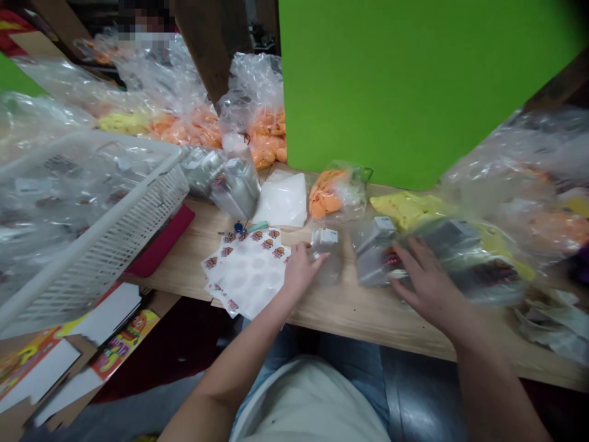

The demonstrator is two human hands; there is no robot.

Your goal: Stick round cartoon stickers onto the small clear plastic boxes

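My left hand (300,270) lies at the edge of a white sheet of round printed stickers (246,273) on the wooden table (368,313), its fingertips touching a small clear plastic bag with a white tab on top (326,258). My right hand (430,283), blurred with motion and fingers spread, is over a clear bag of grey and dark packets (460,261). Beside that hand stands a smaller clear bag with a grey-white block inside (373,253). Neither hand clearly grips anything.
A white slatted plastic basket (99,227) full of clear bags sits at the left, with a red folder (161,242) under its edge. Bags of orange pieces (267,138) and yellow pieces lie behind. A green board (405,80) rises at the back.
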